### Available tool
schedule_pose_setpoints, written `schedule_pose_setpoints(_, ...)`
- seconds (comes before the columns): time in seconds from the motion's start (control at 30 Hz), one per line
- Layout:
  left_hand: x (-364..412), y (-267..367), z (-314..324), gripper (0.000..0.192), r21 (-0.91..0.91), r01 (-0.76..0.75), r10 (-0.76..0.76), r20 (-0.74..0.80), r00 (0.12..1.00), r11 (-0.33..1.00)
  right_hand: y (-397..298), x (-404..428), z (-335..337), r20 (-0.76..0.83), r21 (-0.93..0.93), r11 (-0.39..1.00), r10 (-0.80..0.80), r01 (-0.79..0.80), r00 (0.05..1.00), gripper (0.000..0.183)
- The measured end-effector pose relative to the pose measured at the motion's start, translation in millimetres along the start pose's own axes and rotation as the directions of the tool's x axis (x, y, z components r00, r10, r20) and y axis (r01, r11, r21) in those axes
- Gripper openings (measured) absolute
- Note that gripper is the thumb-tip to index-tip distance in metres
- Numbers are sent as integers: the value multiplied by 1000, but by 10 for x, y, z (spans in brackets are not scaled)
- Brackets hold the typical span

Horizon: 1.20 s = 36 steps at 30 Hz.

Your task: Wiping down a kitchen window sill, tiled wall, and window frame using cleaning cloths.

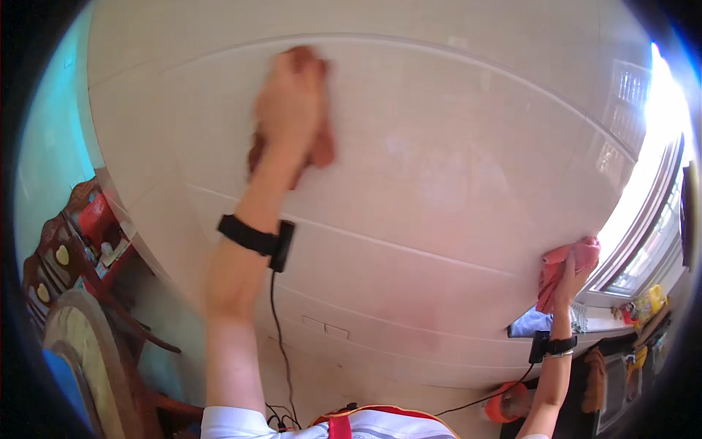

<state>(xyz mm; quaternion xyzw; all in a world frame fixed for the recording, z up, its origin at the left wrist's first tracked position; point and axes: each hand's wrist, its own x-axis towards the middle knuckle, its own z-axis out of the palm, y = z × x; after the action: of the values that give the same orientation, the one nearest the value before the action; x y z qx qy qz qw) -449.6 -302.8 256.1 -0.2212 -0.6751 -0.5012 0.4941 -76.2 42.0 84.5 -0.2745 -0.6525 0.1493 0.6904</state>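
Note:
Before me rises a glossy cream tiled wall (417, 181) with pale raised trim lines. High on it, my left hand (290, 107) presses a reddish-brown cloth (323, 145) against the tiles; both are motion-blurred. Lower down at the far right, my right hand (573, 282) grips a pinkish-red cloth (565, 258) where the wall meets the bright window frame (630, 252). Folds of fabric hide some of the fingers on each hand. Each wrist wears a black strap with a small device, such as the left device (282, 247), and a cable runs down from it.
On the sill below my right hand lies a folded blue cloth (532, 322), with a yellow item (652, 300) farther along. An orange-red container (507, 401) stands at lower right. Carved wooden chairs (82, 230) occupy the left side. A black cable (281, 335) hangs near my body.

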Motion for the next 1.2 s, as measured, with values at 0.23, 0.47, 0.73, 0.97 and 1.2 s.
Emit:
schedule_pose_setpoints(0.23,-840,1361,577,14,-264,-689,718,18,696,674,-157,77,-79,54,-222,975,3,9,999,61)
schedule_pose_setpoints(0.47,239,277,116,23,7,-575,575,-24,818,818,67,61,-201,155,-286,956,106,-58,982,59)
schedule_pose_setpoints(0.73,451,-170,-18,25,79,-311,318,-105,942,947,113,32,-167,53,-186,982,-16,26,998,58)
schedule_pose_setpoints(0.97,-392,1683,622,16,-212,-663,686,60,725,718,9,52,-22,-2,-148,982,-123,121,992,55)
schedule_pose_setpoints(1.2,-29,1051,457,8,-113,-846,836,-132,532,521,128,42,-99,45,-259,960,-96,105,994,54)
